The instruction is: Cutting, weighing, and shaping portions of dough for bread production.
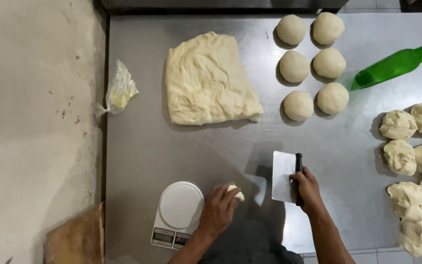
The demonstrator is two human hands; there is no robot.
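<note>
A: Where are the hands?

B: Both are low on the steel table (172,156). The left hand (218,209) is curled around a small dough piece (236,192), fingers closed on it, pressing it against the tabletop just right of the scale (178,213). The right hand (307,189) is clamped on the black handle of a scraper (284,177), whose flat metal blade stands out to the left of the hand.

A: Are the hands touching?

B: No, they are apart, with bare table between the dough piece and the scraper blade.

A: And the scale?

B: It is white with a round platter, sitting near the front edge. Its platter carries no dough.

A: What else is on the table?

B: A big slab (210,80) of dough lies in the middle, well above the hands. To its right are six smooth balls (294,66) in two columns. Along the right edge, rough lumps (399,157) are crowded together, touching one another. A green bottle (396,64) lies tilted near the balls, at the upper right.

A: Anything off to the left?

B: A crumpled plastic bag (119,90) with something yellowish inside sits at the table's left edge. A wooden board (76,239) shows at the lower left, off the table.
</note>
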